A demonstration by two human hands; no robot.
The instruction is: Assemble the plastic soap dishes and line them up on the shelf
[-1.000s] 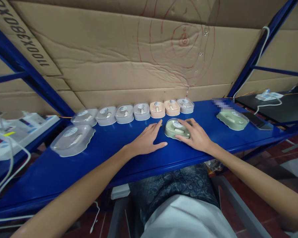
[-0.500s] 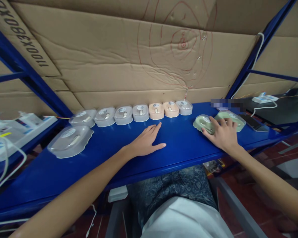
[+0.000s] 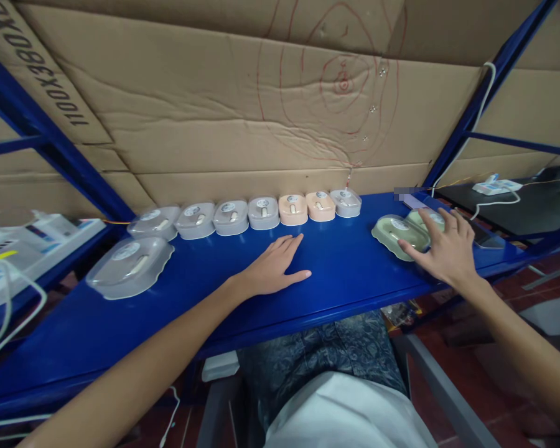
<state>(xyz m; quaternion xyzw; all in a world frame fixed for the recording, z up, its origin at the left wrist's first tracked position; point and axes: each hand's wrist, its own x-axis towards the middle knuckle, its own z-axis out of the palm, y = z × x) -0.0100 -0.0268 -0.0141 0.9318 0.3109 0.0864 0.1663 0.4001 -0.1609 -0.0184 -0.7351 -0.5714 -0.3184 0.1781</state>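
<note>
My left hand [image 3: 273, 266] rests flat on the blue table, thumb spread, holding nothing. In front of its fingers stands a row of lidded plastic boxes, with a peach box [image 3: 293, 210] closest, a second peach box [image 3: 321, 206] beside it and a grey box [image 3: 264, 213] to the left. My right hand [image 3: 445, 246] is open at the right, fingers spread above two green lidded boxes. The nearer green box [image 3: 396, 233] lies by its thumb; the other green box [image 3: 424, 219] is partly hidden behind the fingers. Whether the hand touches them, I cannot tell.
More grey boxes stand at the left, the largest grey box [image 3: 133, 267] in front. A phone [image 3: 490, 238] lies beyond my right hand. Power strips [image 3: 497, 185] with cables sit at both sides. Cardboard [image 3: 214, 124] walls the back; blue posts [image 3: 476, 99] frame it.
My right hand has moved right and lifted off the green boxes, its fingers spreading. The green boxes now sit closer together. My left hand has stayed in place.
</note>
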